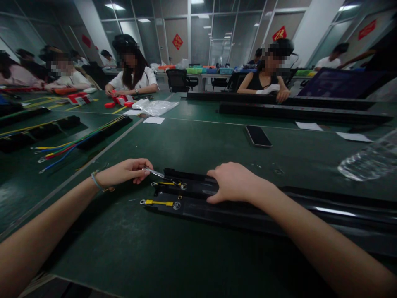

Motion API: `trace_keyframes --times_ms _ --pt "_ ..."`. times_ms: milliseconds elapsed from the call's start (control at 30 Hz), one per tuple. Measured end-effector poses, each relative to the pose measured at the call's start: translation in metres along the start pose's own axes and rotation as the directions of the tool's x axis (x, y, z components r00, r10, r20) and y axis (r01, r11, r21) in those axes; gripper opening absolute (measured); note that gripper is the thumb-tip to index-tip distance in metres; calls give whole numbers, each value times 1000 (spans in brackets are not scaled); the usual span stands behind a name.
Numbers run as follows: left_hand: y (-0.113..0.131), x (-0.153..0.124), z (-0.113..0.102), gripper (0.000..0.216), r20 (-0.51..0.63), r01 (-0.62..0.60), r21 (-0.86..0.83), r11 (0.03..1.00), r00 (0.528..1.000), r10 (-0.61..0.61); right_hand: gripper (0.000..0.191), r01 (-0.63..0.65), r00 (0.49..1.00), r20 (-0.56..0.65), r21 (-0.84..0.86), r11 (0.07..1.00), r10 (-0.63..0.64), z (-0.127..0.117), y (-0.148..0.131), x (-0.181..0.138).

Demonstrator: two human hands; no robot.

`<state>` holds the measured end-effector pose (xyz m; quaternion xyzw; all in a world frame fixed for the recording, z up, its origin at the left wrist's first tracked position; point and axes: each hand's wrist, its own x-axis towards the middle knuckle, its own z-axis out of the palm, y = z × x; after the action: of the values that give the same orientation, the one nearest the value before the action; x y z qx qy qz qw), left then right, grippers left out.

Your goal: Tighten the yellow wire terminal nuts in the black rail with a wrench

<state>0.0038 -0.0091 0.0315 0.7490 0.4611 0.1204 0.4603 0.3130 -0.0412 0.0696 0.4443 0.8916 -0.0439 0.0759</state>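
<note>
On a dark green surface, two long black rails lie side by side just in front of the person, each with a short yellow wire at its left end. The left hand pinches a slim metal wrench, its far end at the bolt on the farther rail. The right hand spreads over that rail, thumb nearest, though whether it grips or only rests cannot be told, and beyond lies a phone.
</note>
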Motion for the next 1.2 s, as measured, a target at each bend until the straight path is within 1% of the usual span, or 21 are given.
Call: trace_keyframes --times_ms 67,133,267,333,433,567,733,833,933,967,1100,1200 --pt "1 -1 0 17 2 -2 120 993 1000 2 58 -1 1000 2 4 1000 1 0 0 0" --pt "2 -1 0 18 -8 -26 244 970 1000 29 58 -1 1000 -2 6 1000 1 0 0 0" --pt "1 -1 1 20 -9 -122 476 871 990 144 61 -3 1000 -4 7 1000 3 -1 0 0" --pt "0 0 2 21 -8 -146 553 820 983 181 61 -8 1000 6 2 1000 8 -1 0 0" --pt "-1 1 5 22 -32 -147 629 763 976 214 62 -6 1000 1 -14 1000 6 0 0 0" --pt "-1 1 9 23 -51 -140 693 707 969 242 64 1 1000 -7 -21 1000 -1 0 1 0" --pt "-2 2 12 24 -83 -125 744 657 957 276 66 -15 1000 12 14 1000 15 -2 0 -1" --pt "-5 2 13 25 -103 -131 742 657 947 304 66 -34 999 16 42 999 34 -2 1 -3" --pt "-8 4 14 26 -128 -136 739 660 933 336 64 -36 999 -1 94 995 36 4 4 -6" --pt "-8 5 15 26 -136 -140 741 657 926 351 65 -36 999 -17 115 993 38 7 6 -7" --pt "-9 10 18 26 -136 -139 769 624 918 372 65 -11 985 -170 140 990 35 20 6 -12" --pt "-7 13 19 26 -151 -119 797 591 910 386 62 32 953 -304 112 993 3 26 -3 -18"
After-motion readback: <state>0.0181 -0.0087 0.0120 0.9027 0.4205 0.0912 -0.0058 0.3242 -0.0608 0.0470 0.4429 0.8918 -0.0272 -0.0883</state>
